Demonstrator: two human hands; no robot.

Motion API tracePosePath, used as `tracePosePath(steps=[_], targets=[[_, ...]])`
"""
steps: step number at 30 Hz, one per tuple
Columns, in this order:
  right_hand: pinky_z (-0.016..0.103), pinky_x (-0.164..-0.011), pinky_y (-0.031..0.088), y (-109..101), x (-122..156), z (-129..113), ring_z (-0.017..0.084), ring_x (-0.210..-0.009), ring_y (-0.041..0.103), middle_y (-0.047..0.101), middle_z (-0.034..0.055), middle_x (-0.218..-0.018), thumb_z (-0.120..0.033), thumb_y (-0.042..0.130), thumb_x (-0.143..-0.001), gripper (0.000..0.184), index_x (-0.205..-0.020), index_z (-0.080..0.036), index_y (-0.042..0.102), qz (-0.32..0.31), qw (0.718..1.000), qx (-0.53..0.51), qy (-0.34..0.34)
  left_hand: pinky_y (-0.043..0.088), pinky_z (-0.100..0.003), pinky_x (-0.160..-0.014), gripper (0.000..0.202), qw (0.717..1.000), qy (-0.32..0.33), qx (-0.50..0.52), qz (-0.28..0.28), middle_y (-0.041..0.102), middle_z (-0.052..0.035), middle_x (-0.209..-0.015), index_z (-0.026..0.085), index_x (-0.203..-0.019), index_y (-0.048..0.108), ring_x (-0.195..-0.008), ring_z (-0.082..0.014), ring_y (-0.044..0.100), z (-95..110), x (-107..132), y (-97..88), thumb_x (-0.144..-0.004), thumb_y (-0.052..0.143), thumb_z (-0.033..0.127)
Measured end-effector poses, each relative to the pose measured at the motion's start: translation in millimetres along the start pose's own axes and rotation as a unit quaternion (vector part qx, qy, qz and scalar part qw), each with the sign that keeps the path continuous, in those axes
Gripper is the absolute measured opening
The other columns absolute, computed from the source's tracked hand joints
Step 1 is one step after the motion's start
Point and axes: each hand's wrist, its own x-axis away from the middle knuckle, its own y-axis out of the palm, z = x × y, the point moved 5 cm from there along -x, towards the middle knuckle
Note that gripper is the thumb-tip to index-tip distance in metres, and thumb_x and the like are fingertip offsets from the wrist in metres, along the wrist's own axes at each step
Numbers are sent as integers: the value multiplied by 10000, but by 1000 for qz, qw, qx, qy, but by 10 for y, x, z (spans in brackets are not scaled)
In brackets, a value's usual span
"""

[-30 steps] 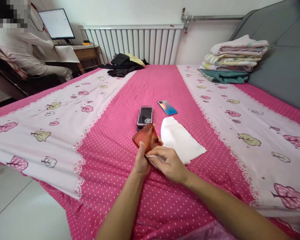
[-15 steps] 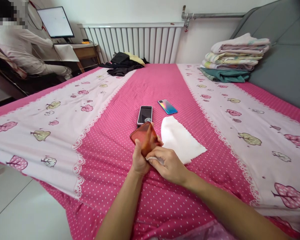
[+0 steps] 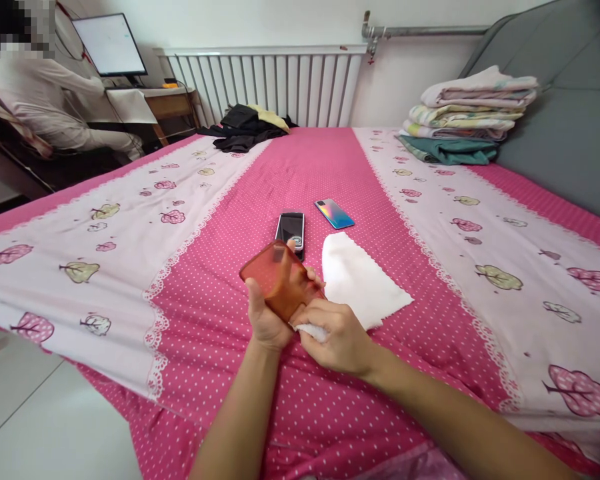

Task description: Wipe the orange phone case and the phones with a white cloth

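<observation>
A translucent orange-brown phone case [image 3: 280, 277] lies across my left hand [image 3: 270, 317], whose thumb presses one edge while the fingers, seen through the case, support it from behind. My right hand [image 3: 337, 337] is closed on a small white wipe [image 3: 313, 331] and presses it at the near corner of the case. Just beyond the case a dark-screened phone [image 3: 291, 228] with a light rim is partly covered by it. To the right of my hands a white cloth [image 3: 363, 280] with a jagged edge is spread on the bed.
A phone with a shiny blue rainbow back [image 3: 335, 214] rests on the pink bedspread [image 3: 310, 167]. Dark clothes [image 3: 245, 127] lie at the far edge; folded bedding [image 3: 470, 117] is stacked far right. A person [image 3: 40, 93] sits near a monitor [image 3: 111, 45] at far left.
The phone case has turned and tilted leftward in my left hand, showing more of its face. My right hand stays at its near corner with the wipe.
</observation>
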Motion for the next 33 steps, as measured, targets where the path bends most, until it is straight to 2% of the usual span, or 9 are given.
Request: tracePosePath(steps=[3, 8, 13, 19, 23, 26, 30, 33], targets=[[235, -628, 498, 32, 21, -13, 143, -660, 616, 666, 43, -743, -106, 541, -718, 159, -791, -170, 666, -13, 1000, 13, -18, 434, -356, -829, 848, 1000, 10, 10, 4, 582, -69, -912, 290, -1352, 409, -844, -198, 550, 80, -1, 22, -664, 451, 784], [232, -588, 489, -20, 43, -62, 138, -629, 607, 657, 29, -709, -119, 543, -694, 149, -784, -177, 646, 39, 998, 29, -37, 437, -375, -807, 897, 1000, 9, -12, 22, 581, -62, -893, 314, -1355, 404, -834, -214, 548, 117, 1, 47, -618, 439, 824], [252, -630, 511, -163, 13, -55, 149, -664, 624, 676, 37, -727, -121, 533, -726, 145, -792, -190, 643, 96, 995, 34, 5, 427, -401, -856, 916, 998, 30, -29, 43, 589, -61, -876, 300, -1349, 420, -847, -221, 554, 137, 4, 34, -594, 486, 813], [266, -706, 531, -230, -17, 20, 164, -758, 661, 710, 35, -793, -123, 554, -770, 160, -835, -213, 670, 143, 987, 63, 45, 425, -399, -875, 915, 998, 5, -47, 28, 599, -71, -944, 296, -1341, 429, -900, -242, 565, 58, 8, 19, -569, 581, 762], [262, -726, 539, -149, 14, 33, 158, -762, 667, 720, 29, -796, -99, 569, -771, 170, -845, -205, 681, 138, 988, 61, 31, 428, -352, -870, 865, 999, -7, -18, 35, 601, -64, -937, 281, -1349, 416, -876, -207, 571, -8, -2, 6, -636, 526, 758], [255, -704, 547, -91, 38, 35, 153, -740, 668, 719, 44, -801, -102, 578, -771, 167, -865, -185, 688, 129, 990, 45, 24, 438, -359, -852, 839, 999, -3, -2, 45, 597, -58, -921, 292, -1354, 404, -877, -208, 573, -26, -13, -10, -664, 486, 762], [223, -678, 542, -15, 45, 6, 131, -738, 667, 714, 37, -831, -107, 550, -803, 188, -898, -197, 684, 75, 997, 16, -12, 447, -392, -840, 823, 999, 6, 9, 52, 591, -59, -902, 295, -1353, 405, -872, -220, 574, -25, -16, -30, -680, 458, 766], [210, -661, 530, 1, 47, -25, 118, -731, 659, 708, 29, -857, -110, 529, -823, 205, -923, -205, 681, 42, 997, 41, -39, 447, -389, -839, 801, 998, 12, 14, 59, 594, -59, -897, 288, -1338, 428, -856, -214, 575, -24, -13, -49, -692, 454, 759]])
